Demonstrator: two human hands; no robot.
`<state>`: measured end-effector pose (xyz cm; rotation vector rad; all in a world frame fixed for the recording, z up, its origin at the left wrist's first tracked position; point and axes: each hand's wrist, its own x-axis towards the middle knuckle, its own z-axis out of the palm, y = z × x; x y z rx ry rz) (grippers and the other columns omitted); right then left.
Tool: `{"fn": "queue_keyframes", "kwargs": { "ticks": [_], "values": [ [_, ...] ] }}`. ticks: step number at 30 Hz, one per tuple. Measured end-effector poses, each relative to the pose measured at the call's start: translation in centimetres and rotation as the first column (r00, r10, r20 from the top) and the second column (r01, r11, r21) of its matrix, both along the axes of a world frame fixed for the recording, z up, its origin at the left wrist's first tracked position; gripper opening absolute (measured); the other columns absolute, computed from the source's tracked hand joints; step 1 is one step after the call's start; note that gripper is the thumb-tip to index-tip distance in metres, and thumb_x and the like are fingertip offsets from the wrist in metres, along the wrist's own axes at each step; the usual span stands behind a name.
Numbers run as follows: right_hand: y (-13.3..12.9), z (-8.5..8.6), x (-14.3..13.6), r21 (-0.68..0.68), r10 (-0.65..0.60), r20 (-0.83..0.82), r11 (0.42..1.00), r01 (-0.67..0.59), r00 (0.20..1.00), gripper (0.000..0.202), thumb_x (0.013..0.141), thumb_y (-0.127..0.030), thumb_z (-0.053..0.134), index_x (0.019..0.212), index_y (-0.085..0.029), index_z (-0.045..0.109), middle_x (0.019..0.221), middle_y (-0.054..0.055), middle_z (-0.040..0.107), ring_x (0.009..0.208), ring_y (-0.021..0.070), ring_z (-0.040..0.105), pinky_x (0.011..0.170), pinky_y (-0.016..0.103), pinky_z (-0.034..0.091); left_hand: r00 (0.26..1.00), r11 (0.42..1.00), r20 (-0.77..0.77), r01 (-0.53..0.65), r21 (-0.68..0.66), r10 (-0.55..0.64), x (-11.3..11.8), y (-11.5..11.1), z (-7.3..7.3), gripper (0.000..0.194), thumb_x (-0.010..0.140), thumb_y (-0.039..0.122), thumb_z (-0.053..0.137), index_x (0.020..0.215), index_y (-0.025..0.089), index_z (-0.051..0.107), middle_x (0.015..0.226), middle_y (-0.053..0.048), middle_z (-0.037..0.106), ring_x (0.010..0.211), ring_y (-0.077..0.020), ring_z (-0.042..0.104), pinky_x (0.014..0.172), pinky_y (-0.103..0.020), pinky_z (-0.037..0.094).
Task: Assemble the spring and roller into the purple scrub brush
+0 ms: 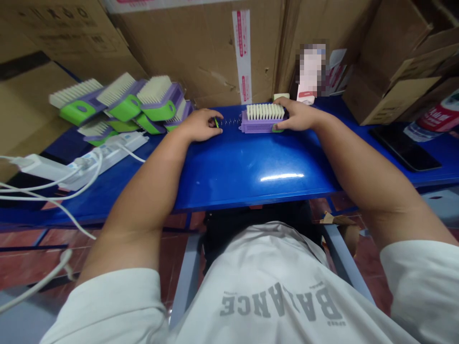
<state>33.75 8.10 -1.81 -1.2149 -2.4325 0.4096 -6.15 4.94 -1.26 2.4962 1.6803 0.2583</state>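
- Brush [263, 118] with a purple body and white bristles sits on the far middle of the blue table [251, 172], bristles up, just in front of the cardboard boxes [201, 48]
- Right hand [299, 114] rests on the brush's right end, fingers curled over its far top corner and thumb at the near side, gripping the body; a bit of green shows under the thumb
- Left hand [201, 125] lies flat-knuckled on the table just left of the brush, fingers pressed together and pinching a small green piece [216, 122]
- Thin metal spring [229, 123] appears to stretch between that green piece and the brush's left end, though it is too fine to be sure how it is attached
- Judging from this, the brush is only partly put together: the purple body and bristles are in place, while the green part seen on the finished ones is not yet seated on it
- Finished brushes [125, 102], purple with green handles, lie piled at the far left of the table, well apart from both hands, which suggests several are already done
- White power strip [96, 160] with cables lies near the pile on the left
- Dark phone [405, 148] lies on the table at the right
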Motion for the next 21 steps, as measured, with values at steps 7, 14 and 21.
{"fn": "queue_keyframes", "kwargs": {
  "ticks": [7,14,21],
  "values": [
    [0.11,0.08,0.03,-0.013,-0.016,0.044,1.000,0.017,0.999,0.093,0.075,-0.071,0.098,0.152,-0.025,0.071,0.134,0.013,0.083,0.126,0.0469,0.077,0.121,0.071,0.062,0.999,0.998,0.021,0.041,-0.046,-0.040,-0.32,0.14,0.08,0.076,0.087,0.051,0.069,0.158,0.024,0.078,0.149,-0.010,0.082,0.128,-0.0324,0.080,0.116,-0.039,0.061],
    [0.04,0.16,0.13,-0.016,-0.005,0.033,1.000,0.006,0.999,0.097,0.073,-0.075,0.097,0.151,-0.025,0.069,0.134,0.013,0.082,0.124,0.0459,0.077,0.120,0.073,0.062,0.998,0.998,0.064,0.027,-0.063,-0.023,-0.34,0.33,-0.12,0.077,0.085,0.048,0.071,0.159,0.026,0.077,0.150,-0.009,0.082,0.131,-0.0324,0.081,0.117,-0.040,0.062],
    [-0.20,0.35,-0.02,-0.025,-0.025,0.041,0.999,0.026,0.999,0.097,0.074,-0.068,0.098,0.155,-0.023,0.069,0.133,0.014,0.082,0.129,0.0490,0.076,0.122,0.077,0.060,0.996,0.998,0.087,0.003,-0.060,0.002,-0.18,0.33,-0.31,0.079,0.085,0.050,0.075,0.160,0.027,0.074,0.144,-0.009,0.084,0.131,-0.0313,0.081,0.116,-0.039,0.063]
  ]
}}
